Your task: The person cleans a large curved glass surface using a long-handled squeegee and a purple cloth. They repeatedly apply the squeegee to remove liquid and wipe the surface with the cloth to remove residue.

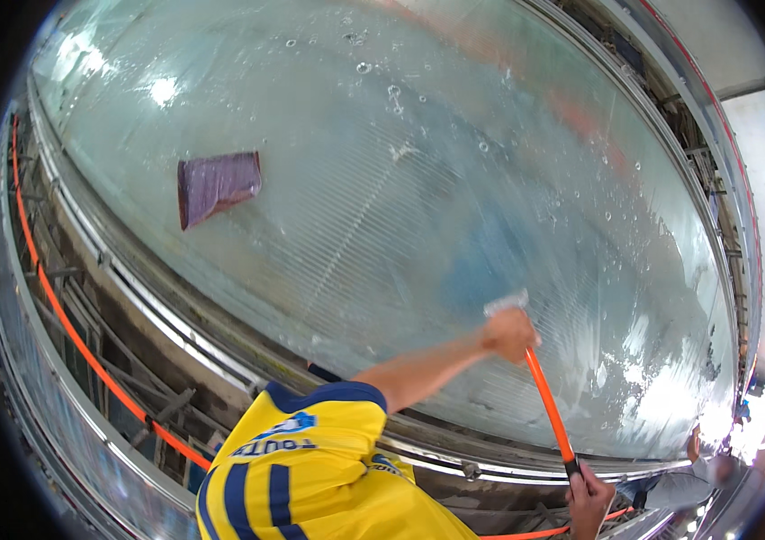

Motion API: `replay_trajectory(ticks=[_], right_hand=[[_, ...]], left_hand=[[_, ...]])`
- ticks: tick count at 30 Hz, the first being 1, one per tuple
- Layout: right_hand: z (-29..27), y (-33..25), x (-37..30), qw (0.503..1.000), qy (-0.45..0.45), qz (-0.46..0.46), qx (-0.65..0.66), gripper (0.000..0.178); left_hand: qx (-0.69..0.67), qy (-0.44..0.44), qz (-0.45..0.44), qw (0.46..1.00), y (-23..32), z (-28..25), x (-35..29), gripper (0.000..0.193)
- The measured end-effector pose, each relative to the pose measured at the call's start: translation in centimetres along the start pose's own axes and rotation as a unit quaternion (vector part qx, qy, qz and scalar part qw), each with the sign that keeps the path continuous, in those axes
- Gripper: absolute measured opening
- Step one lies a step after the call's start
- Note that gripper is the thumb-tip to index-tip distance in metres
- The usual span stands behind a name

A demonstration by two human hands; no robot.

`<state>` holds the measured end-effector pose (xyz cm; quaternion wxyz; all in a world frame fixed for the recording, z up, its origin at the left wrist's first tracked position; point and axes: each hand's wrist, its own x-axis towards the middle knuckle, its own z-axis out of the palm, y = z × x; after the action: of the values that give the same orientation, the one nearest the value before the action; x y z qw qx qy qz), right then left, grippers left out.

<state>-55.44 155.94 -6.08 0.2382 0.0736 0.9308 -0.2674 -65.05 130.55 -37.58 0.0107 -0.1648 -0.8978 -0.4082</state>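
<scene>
My left hand (510, 333) is closed around the upper end of a tool with an orange handle (549, 400). A small whitish head (506, 302) sticks out beyond my left fist, over the wet surface; its exact kind cannot be made out. My right hand (589, 497) grips the black lower end of the same handle, nearer to me. Below the tool head spreads a wide, wet, pale green translucent sheet (373, 297) with fine ribbed lines and bubbles. Well to the left, a purple-brown flat piece (220, 186) with a folded edge lies on it.
A metal rail (175, 333) borders the sheet on the near side, and another frame (670, 162) runs along the far right. An orange line (81, 333) follows the framework at left. Another person's grey sleeve (681, 489) shows at lower right.
</scene>
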Motion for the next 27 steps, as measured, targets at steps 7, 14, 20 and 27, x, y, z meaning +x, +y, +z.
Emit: replay_trajectory(ticks=[7,14,20,27], right_hand=[[12.1,-21.9,7.6,0.989,-0.048,-0.128,-0.063,0.029],[18.9,-29.6,9.9,0.975,-0.058,-0.209,-0.038,0.029],[12.6,-21.9,6.6,0.994,-0.055,-0.094,0.022,0.048],[5.9,-12.4,3.1,0.998,0.048,0.002,0.033,0.03]], left_hand=[[0.045,0.216,-0.062,0.973,-19.4,-20.1,-7.0,0.017],[0.148,0.18,-0.148,0.961,-27.1,-30.5,-10.3,0.029],[0.11,0.086,-0.115,0.983,-19.9,-20.3,-8.1,0.022],[0.007,0.064,-0.029,0.997,-10.2,-11.3,-2.6,0.016]])
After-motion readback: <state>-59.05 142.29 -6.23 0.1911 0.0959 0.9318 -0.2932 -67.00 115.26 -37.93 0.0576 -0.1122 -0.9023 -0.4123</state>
